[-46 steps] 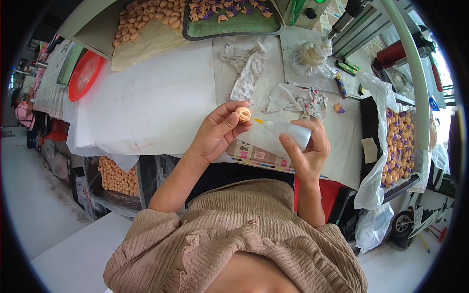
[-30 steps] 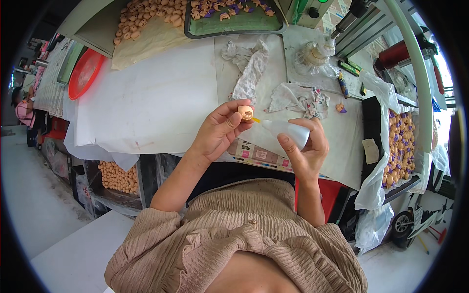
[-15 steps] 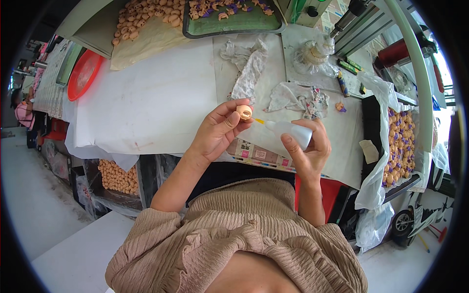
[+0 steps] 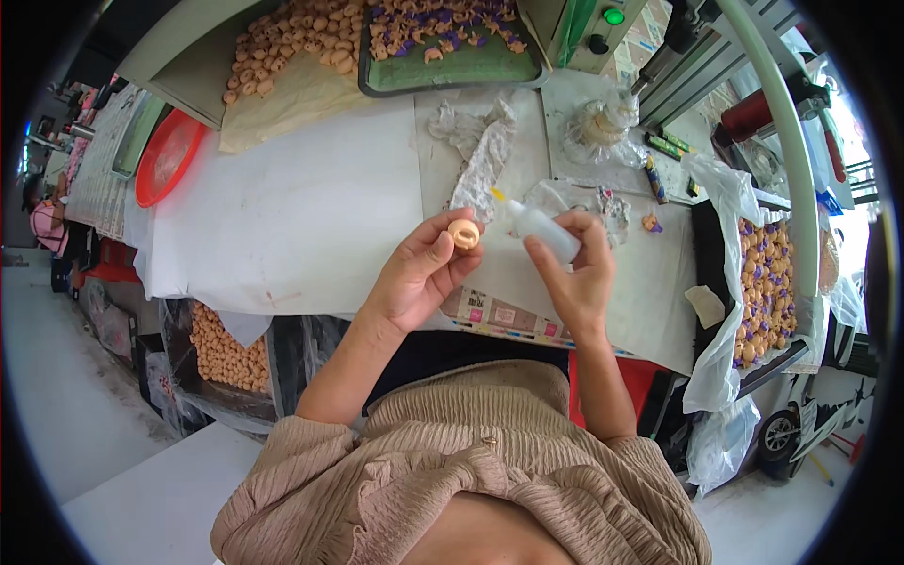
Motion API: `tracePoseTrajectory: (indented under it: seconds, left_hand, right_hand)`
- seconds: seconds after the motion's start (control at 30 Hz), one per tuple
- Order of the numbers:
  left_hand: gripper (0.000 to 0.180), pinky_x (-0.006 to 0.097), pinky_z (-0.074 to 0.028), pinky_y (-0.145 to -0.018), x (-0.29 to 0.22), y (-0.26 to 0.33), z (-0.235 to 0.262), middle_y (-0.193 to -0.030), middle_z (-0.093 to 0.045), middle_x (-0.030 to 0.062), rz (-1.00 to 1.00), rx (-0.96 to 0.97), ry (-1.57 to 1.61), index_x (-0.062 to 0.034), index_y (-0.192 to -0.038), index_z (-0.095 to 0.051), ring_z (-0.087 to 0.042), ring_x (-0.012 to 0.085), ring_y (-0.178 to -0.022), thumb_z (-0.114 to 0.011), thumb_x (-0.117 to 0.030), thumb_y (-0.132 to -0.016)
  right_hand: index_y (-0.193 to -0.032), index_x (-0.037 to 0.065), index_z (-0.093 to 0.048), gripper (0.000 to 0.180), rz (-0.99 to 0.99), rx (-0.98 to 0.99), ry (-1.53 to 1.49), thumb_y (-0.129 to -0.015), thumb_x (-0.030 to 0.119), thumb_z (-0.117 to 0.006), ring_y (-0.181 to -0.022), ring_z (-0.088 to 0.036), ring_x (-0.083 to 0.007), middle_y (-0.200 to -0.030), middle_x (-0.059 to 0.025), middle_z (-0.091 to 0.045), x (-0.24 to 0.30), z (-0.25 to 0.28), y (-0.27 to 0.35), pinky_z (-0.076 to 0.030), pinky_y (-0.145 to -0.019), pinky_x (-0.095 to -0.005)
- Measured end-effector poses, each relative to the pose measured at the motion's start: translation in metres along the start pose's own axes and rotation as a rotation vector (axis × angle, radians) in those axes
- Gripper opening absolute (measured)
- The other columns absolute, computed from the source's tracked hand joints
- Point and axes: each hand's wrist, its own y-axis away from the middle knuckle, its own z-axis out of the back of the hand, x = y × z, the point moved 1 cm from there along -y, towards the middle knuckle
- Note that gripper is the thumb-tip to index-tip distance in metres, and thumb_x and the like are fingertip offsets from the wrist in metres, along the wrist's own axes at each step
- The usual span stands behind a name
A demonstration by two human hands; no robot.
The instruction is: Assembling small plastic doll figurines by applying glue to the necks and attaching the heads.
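Between the thumb and fingers of my left hand (image 4: pixel 424 268) sits a small peach-coloured doll head (image 4: pixel 463 234), its hollow opening facing up. My right hand (image 4: pixel 582 273) is wrapped round a white squeeze bottle (image 4: pixel 546 232) with a yellow nozzle. The bottle tilts up and to the left, and its tip is apart from the doll head, just above and to the right of it. Beyond both hands a crumpled whitish cloth (image 4: pixel 482 155) lies on the paper-covered table (image 4: pixel 320 198). One small peach-and-purple figure piece (image 4: pixel 652 223) lies to the right.
A dark-rimmed green tray (image 4: pixel 452 75) of peach-and-purple pieces stands at the back, beside a heap of doll heads (image 4: pixel 292 47). At right is a plastic-lined tray of figures (image 4: pixel 765 292). A red basin (image 4: pixel 169 158) stands left; a crate of heads (image 4: pixel 229 348) sits below.
The bottle has tipped up, its nozzle moving away from the doll head. My right hand has shifted slightly left, and the head in my left hand has turned and lowered a little.
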Motion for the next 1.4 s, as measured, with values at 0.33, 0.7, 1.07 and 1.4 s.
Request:
tracePoseTrajectory:
  seconds: [0.33,0.7,1.07,1.4]
  left_hand:
    - [0.043,0.028,-0.053,-0.089,-0.059,0.019,-0.015,-0.118,-0.061,0.0083,-0.068,0.041,0.058,-0.0064,-0.130,-0.049,-0.063,0.0167,-0.100,-0.062,-0.023,-0.092]
    - [0.043,0.028,-0.054,-0.086,-0.091,0.026,-0.022,-0.115,-0.062,0.0079,-0.066,0.050,0.151,-0.0073,-0.129,-0.050,-0.063,0.0161,-0.096,-0.060,-0.026,-0.093]
    - [0.042,0.028,-0.053,-0.086,-0.110,0.055,-0.017,-0.116,-0.058,0.0099,-0.086,-0.011,0.149,-0.0070,-0.131,-0.048,-0.061,0.0170,-0.098,-0.057,-0.024,-0.094]
    - [0.042,0.026,-0.054,-0.087,-0.093,0.024,0.014,-0.111,-0.061,0.0052,-0.118,-0.053,0.064,-0.0045,-0.132,-0.047,-0.063,0.0132,-0.094,-0.058,-0.018,-0.094]
  right_hand:
    - [-0.095,0.001,-0.056,0.025,0.184,0.174,0.332,-0.079,0.013,-0.071,-0.076,-0.058,-0.0263,-0.085,-0.0120,-0.061,0.042,-0.030,-0.050,-0.046,-0.068,-0.0356]
    - [-0.090,0.005,-0.064,0.010,0.544,0.135,0.448,-0.084,0.013,-0.062,-0.088,-0.060,-0.0336,-0.091,-0.0141,-0.065,0.088,-0.130,-0.223,-0.048,-0.074,-0.0430]
    - [-0.106,0.010,-0.066,0.024,0.258,0.336,0.886,-0.083,0.012,-0.059,-0.095,-0.062,-0.0377,-0.097,-0.0183,-0.066,0.067,-0.199,-0.281,-0.053,-0.076,-0.0450]
    - [-0.105,-0.002,-0.065,0.023,-0.054,0.510,-0.293,-0.083,0.004,-0.070,-0.084,-0.062,-0.0099,-0.091,-0.0051,-0.067,0.110,-0.109,-0.128,-0.051,-0.077,-0.0232]
